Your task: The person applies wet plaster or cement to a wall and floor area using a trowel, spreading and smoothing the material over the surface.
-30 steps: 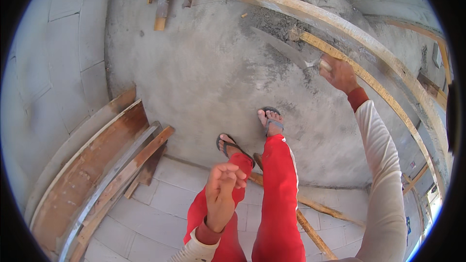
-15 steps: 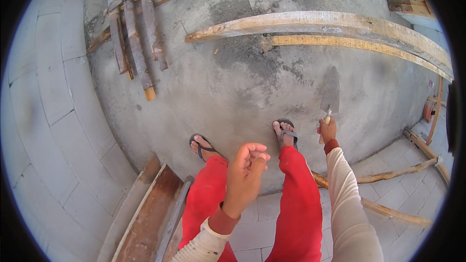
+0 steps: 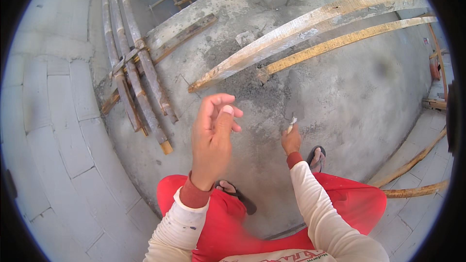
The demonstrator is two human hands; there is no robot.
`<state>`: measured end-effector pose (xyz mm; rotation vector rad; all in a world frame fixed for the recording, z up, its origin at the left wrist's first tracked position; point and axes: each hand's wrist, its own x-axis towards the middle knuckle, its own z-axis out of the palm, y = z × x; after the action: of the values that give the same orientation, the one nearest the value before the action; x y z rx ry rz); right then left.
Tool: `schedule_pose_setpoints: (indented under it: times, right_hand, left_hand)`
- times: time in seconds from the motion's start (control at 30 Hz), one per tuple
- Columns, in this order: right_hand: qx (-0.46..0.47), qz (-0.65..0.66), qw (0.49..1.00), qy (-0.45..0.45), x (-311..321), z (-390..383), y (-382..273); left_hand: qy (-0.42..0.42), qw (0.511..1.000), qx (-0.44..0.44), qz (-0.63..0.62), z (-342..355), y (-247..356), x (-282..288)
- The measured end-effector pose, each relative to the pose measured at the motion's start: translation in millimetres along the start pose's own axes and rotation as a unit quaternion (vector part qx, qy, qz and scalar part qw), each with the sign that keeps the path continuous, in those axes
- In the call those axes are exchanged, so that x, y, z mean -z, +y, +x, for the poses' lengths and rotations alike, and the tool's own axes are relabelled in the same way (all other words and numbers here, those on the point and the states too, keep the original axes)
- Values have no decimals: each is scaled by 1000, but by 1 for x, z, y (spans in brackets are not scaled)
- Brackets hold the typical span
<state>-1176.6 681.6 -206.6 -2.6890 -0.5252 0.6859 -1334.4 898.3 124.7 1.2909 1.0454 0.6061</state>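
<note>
My right hand [image 3: 291,141] grips the handle of a pointed trowel [image 3: 294,98]. The trowel's grey blade points away from me, low over the concrete floor [image 3: 194,126], and blends with its colour. Whether the blade touches the floor I cannot tell. Raised in front of me, my left hand [image 3: 211,136] is empty, its fingers loosely bent and apart. A dark patch of rough, crumbly mortar [image 3: 252,85] lies on the floor just beyond the hands.
Beyond the trowel, a long plank [image 3: 310,29] and a thinner yellowish batten [image 3: 340,51] cross the floor. Several poles [image 3: 138,77] lie at the left beside a pale block wall [image 3: 58,126]. Rough wooden poles [image 3: 412,165] are at the right, near my sandalled foot [image 3: 316,159].
I have lowered into a squat, my knees now bent and spread wide. The trowel has come down and left to beside the mortar patch. My left hand has moved forward and its fingers have loosened.
</note>
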Motion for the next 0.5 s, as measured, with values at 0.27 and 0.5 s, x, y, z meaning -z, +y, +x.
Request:
schedule_pose_setpoints:
  times: [0.27, 0.5]
  right_hand:
    - [-38, 45, 998, -24, -32, -51, -67]
    - [-81, 134, 983, -93, -54, -127, -158]
  left_hand:
    - [45, 988, -95, -114, 62, 16, 21]
    - [18, 984, -96, -152, 65, 21, 10]
